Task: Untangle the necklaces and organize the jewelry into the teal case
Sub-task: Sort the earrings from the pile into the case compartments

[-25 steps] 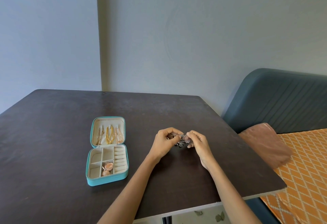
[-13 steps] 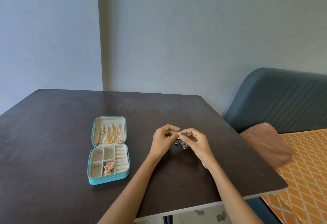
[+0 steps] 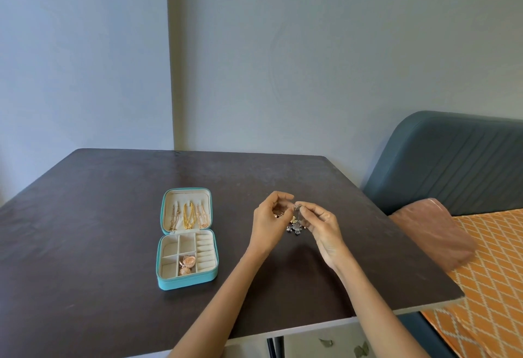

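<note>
Left hand [image 3: 268,223] and right hand [image 3: 321,223], fingertips pinching a tangled silver-and-gold necklace cluster [image 3: 295,223]. Open teal zip case [image 3: 186,279] at nine o'clock on dark table [image 3: 85,244].

Left hand [image 3: 267,223] and right hand [image 3: 322,223] pinch tangled jewelry [image 3: 295,224] beside the open teal case [image 3: 186,279].

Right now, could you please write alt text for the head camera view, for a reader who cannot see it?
Two hands, left hand and right hand, pinch a small tangle of jewelry above a dark table. To their left lies an open teal case, with necklaces hanging in its lid and rose-gold earrings in one compartment.
</note>
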`<state>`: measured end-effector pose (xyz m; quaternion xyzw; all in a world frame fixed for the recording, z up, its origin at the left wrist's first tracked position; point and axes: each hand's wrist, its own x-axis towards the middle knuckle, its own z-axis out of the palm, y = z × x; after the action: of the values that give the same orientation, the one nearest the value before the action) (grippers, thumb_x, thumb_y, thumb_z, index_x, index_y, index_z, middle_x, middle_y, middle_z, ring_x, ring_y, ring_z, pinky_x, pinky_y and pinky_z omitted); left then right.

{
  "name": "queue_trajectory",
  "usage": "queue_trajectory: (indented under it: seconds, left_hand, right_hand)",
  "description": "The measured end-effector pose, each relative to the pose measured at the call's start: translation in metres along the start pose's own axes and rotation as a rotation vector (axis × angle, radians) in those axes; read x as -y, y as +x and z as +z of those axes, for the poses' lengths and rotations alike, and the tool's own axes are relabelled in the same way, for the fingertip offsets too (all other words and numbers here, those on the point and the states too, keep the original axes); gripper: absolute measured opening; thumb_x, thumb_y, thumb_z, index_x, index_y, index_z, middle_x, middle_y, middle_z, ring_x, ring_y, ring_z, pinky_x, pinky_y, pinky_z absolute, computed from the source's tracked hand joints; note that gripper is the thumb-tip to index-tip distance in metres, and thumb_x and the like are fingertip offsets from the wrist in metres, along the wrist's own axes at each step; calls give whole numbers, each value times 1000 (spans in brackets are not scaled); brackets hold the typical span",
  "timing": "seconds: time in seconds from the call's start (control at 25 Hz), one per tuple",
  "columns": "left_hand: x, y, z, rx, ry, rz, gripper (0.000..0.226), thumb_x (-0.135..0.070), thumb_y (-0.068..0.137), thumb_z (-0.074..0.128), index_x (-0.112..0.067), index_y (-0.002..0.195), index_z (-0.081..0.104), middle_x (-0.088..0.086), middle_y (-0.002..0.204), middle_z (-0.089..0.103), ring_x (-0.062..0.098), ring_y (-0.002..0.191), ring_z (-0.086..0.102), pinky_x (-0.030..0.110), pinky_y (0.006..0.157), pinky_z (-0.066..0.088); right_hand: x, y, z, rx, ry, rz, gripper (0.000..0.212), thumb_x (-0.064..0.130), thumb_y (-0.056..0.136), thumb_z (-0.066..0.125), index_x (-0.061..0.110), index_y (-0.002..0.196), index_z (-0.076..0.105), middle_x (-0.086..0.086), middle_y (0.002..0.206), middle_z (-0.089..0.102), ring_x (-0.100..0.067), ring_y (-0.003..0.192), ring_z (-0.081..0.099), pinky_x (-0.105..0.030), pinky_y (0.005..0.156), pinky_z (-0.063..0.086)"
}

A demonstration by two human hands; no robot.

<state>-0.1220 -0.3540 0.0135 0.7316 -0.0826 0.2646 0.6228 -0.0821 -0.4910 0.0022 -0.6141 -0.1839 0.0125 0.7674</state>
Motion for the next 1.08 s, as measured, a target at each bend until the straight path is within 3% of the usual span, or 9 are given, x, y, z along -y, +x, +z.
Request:
queue_trajectory:
  seconds: [0.2,0.32,0.48,0.56,0.8,0.88,1.08]
  left_hand:
    - [-24,2,-14,-52,294,195,14,-11,83,62,-21,92,58,-19,83,60,3,81,54,14,74,43]
    - [-37,3,-22,-34,416,321,12,-5,85,56,-15,92,59,-11,88,60,9,83,51,17,75,38]
    - [-49,13,-33,132,640,433,18,-1,86,49,-11,97,59,-2,93,64,19,86,51,31,81,33]
    - [-51,15,-36,188,590,393,17,-1,85,53,-12,97,59,-6,91,65,16,84,53,26,83,32]
    - [-45,15,-36,193,414,252,10,-10,79,71,-12,86,63,-11,85,54,1,72,50,13,69,39]
    - [-45,14,-34,187,306,157,6,-11,81,69,-15,80,66,-14,76,60,-2,64,54,13,65,43]
    - [-43,6,-40,183,203,14,11,-25,87,65,-21,81,73,-11,72,69,-1,66,60,10,63,44]
  right_hand:
    - [18,-2,11,87,146,28,18,15,79,64,10,94,72,2,84,72,-5,76,64,-16,65,50]
    - [27,-6,19,141,154,58,23,14,78,66,8,100,69,1,80,68,-7,68,58,-19,62,49]
    - [31,-11,23,175,169,115,29,10,76,69,9,104,61,-2,77,61,-10,66,56,-22,63,50]
    - [32,-14,22,205,187,137,27,7,78,69,9,103,59,-2,75,59,-12,64,56,-24,62,49]
    - [32,-17,28,202,337,194,15,2,79,56,14,88,52,-1,70,57,-13,62,57,-26,62,50]
    - [29,-18,30,183,364,193,16,1,80,54,14,88,52,0,69,57,-12,63,57,-26,64,51]
    - [27,-21,34,159,445,187,11,5,81,57,13,87,52,-4,71,59,-14,68,58,-26,63,51]
